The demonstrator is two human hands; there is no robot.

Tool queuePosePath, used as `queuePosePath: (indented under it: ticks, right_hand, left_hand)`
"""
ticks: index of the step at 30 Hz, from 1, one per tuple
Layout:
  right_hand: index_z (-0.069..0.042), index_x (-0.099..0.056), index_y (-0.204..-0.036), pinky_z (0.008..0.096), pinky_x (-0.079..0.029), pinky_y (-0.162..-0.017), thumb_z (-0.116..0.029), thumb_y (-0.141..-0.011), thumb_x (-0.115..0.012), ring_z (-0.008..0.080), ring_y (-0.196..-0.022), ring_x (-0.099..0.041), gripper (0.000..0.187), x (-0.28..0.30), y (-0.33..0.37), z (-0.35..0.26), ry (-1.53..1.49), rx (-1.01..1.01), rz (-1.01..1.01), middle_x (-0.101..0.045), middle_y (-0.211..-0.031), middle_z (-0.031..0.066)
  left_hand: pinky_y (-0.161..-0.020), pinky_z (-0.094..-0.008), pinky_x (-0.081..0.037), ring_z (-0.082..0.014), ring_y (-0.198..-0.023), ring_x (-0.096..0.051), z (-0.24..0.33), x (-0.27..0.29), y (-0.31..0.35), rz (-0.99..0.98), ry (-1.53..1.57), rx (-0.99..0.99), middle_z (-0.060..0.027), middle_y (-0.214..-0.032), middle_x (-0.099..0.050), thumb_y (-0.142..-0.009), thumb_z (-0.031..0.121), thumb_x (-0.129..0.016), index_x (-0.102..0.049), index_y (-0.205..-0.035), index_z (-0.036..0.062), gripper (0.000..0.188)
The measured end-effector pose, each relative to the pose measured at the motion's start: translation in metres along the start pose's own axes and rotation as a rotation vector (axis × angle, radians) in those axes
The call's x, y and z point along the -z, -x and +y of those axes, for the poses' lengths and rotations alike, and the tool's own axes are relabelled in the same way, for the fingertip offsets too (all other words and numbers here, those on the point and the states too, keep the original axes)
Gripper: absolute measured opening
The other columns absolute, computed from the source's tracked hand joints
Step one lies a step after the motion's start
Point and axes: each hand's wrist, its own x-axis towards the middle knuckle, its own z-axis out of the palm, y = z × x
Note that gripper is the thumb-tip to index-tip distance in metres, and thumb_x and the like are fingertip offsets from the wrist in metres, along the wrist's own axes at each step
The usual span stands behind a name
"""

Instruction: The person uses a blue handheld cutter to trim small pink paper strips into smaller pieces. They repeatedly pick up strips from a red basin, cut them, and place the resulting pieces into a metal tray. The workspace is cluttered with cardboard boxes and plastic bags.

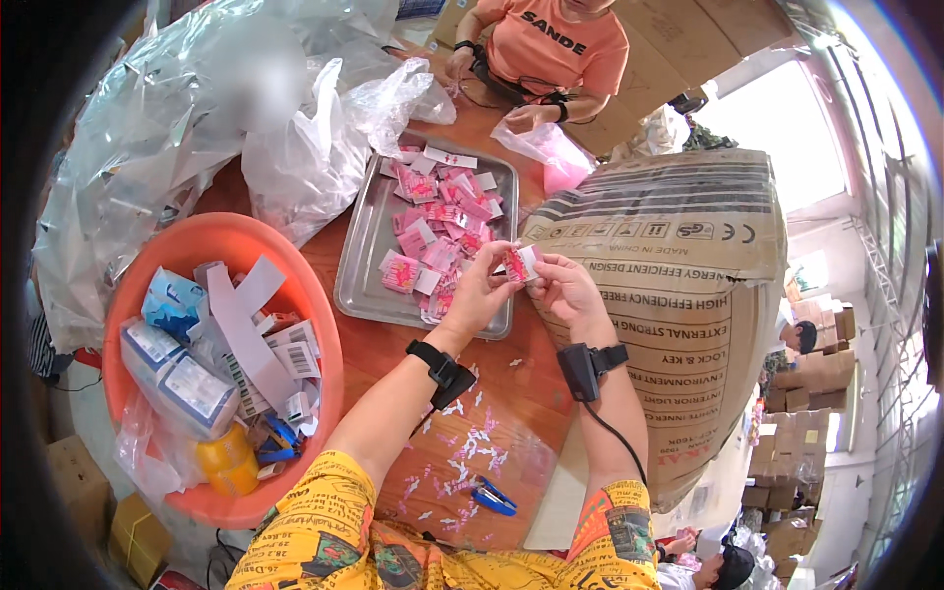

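Pinching a small pink-and-white sachet (519,263) between both sets of fingertips: my left hand (479,293) clamps its left edge, my right hand (562,285) its right edge, just above the near right corner of the steel tray (366,258). I judge it light, thin, limp and slick; best held by the sealed edges. More sachets (440,226) lie in the tray; an orange basin (228,240) sits left, a cardboard carton (678,295) right.

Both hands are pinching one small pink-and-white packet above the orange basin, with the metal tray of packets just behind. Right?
Not quite. In the head view the left hand and right hand pinch the packet above the metal tray's near edge; the orange basin sits off to the left.
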Motion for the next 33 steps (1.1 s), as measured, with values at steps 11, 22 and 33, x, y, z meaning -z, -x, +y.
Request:
queuePosePath:
  ticks: [11, 22, 33]
  right_hand:
    - [0.003, -0.064, -0.09, 0.019, -0.046, -0.053, -0.005, -0.079, -0.06, 0.0067, -0.059, -0.056, 0.015, -0.038, 0.014, 0.012, 0.553, 0.316, 0.161, -0.063, -0.073, 0.0039]
    - [0.003, -0.061, -0.092, 0.0218, -0.048, -0.051, -0.002, -0.077, -0.062, 0.0108, -0.057, -0.058, 0.016, -0.011, -0.005, 0.039, 0.327, -0.004, 0.172, -0.062, -0.072, 0.0052]
    - [-0.002, -0.064, -0.085, 0.0231, -0.047, -0.052, -0.007, -0.079, -0.062, 0.0112, -0.059, -0.058, 0.009, 0.0, 0.023, 0.086, 0.238, -0.143, 0.205, -0.062, -0.071, 0.0038]
  left_hand:
    - [-0.08, -0.0372, -0.045, -0.0346, -0.093, -0.054, 0.013, -0.001, 0.005, 0.169, -0.798, -0.191, -0.016, -0.101, -0.055, -0.068, -0.002, -0.064, -0.049, -0.119, 0.0013, 0.053]
    - [-0.08, -0.0386, -0.042, -0.0309, -0.089, -0.055, -0.034, 0.044, 0.005, 0.301, -0.745, 0.199, -0.0191, -0.091, -0.058, -0.076, 0.027, -0.064, -0.063, -0.094, -0.002, 0.034]
    - [-0.048, -0.0249, -0.041, -0.0081, -0.052, -0.05, -0.022, 0.02, 0.04, 0.304, -0.416, 0.578, -0.0027, -0.06, -0.058, -0.078, 0.016, -0.063, -0.062, -0.071, -0.0014, 0.019]
